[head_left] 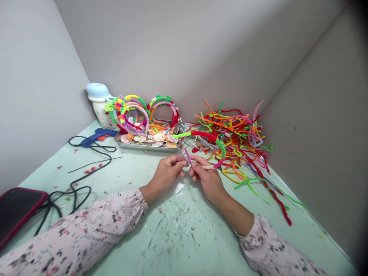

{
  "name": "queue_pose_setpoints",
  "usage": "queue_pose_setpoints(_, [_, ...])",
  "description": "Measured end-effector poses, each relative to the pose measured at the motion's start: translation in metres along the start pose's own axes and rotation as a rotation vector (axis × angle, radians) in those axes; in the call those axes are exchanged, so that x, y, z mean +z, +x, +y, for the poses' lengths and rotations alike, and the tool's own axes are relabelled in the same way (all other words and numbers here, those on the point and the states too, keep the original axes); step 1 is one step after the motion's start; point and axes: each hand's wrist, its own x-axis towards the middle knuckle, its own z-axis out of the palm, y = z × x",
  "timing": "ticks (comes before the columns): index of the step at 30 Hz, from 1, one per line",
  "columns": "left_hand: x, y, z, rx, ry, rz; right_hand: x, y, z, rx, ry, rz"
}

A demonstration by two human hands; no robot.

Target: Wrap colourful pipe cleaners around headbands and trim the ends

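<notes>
Over the middle of the table, a headband [203, 134] wrapped in lime, red, green, magenta and cream pipe cleaner curves up and away from my fingers. My right hand [207, 177] is closed on its cream-wrapped end. A short purple pipe cleaner [188, 156] stands up between my two hands, at the headband's end. My left hand [168, 172] pinches there with thumb and index finger, closed on the purple piece or the band tip. Fingertips partly hide the exact contact. Both hands are close together, just above the table surface.
Behind, a metal tray [143, 146] holds shells and several finished headbands [138, 111]. Loose pipe cleaners [230, 122] heap at right. At left are a blue glue gun [99, 135], its black cable [75, 188], a phone [20, 209] and a white cup [102, 111]. Walls enclose the table.
</notes>
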Motion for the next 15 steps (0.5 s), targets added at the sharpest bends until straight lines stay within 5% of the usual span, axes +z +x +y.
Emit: queue_pose_setpoints(15, [-0.0003,-0.0003,-0.0031,-0.01,0.039,0.0,0.006,-0.0063,0.0014,-0.118,-0.204,0.046])
